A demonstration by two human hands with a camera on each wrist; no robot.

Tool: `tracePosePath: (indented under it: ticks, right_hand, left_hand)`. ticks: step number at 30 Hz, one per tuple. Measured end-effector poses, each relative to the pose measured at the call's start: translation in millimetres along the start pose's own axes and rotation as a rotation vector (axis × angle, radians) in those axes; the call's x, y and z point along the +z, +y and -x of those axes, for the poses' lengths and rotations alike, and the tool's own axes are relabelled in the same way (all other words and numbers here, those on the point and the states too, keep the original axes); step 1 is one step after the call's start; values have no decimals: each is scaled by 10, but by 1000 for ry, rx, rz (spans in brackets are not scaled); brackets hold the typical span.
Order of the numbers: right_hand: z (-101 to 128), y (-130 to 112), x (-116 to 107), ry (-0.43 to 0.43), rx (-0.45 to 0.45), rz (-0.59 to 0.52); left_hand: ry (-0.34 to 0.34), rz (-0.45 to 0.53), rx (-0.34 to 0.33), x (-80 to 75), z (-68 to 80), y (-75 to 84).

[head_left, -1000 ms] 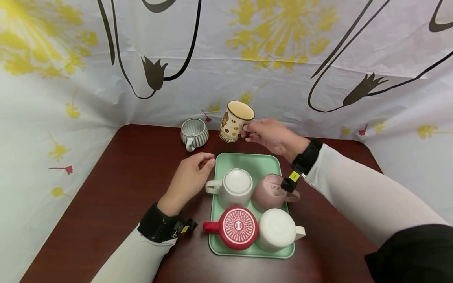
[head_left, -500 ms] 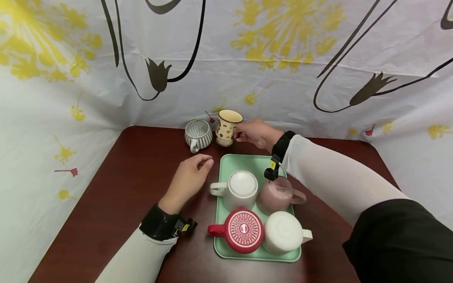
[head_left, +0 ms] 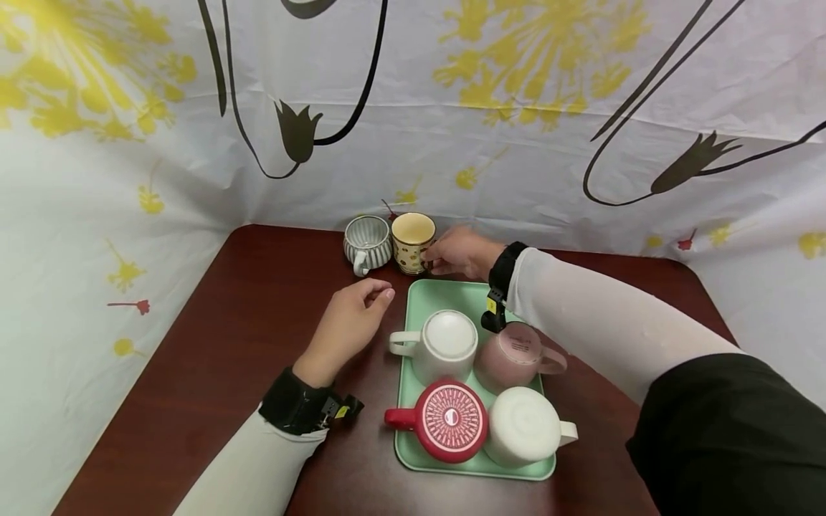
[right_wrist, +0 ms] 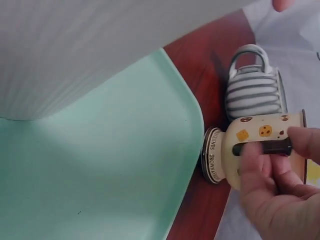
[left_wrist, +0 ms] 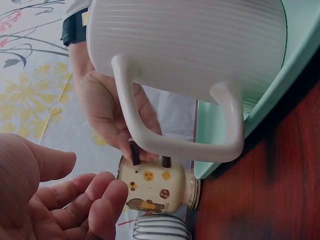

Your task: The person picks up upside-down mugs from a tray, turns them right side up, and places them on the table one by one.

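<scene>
The left hand hung loose with nothing in its grip, next came the grey-striped ribbed cup, then the cookie-print cream mug, upright just beside it near the far edge of the desk, its dark handle pinched in the grip of the right hand. I figured the mug could've clinked that cup if nudged left, or the right wrist camera could've knocked the upturned pink mug on the green tray if the arm pulled back low. Surface was glossy dark reddish wood, with white floral cloth hung left, back and right.
</scene>
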State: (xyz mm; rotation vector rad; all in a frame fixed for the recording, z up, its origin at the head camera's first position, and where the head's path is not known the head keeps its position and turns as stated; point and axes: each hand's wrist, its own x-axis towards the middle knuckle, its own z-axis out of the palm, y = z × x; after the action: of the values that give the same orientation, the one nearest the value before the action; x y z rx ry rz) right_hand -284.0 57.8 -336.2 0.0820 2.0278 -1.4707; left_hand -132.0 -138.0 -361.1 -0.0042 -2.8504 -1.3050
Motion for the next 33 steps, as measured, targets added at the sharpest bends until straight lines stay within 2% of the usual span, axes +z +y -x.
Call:
tracePosePath:
  ticks: [4,11,18,25,29,33]
  right_hand:
    - [-23,-23,17,-15,40,62]
    - [-92,-57,41,-35,34,29]
    - [-111,-42,104,-66,12,-71]
    - [-108,-48,134,-71,14,-65]
    - [-103,-45,126,-87,18,-32]
    - [-67,-56,70,-116,4,76]
  left_hand:
    - [5,6,1,-4,3,14]
    - [6,27,1,-14,10,55]
    - [-1,31,-3,-18,12,70]
    - [-5,23,4,-11,11,44]
    - [-1,21,9,-19,17,52]
    - [-1,20,5,-32,27,65]
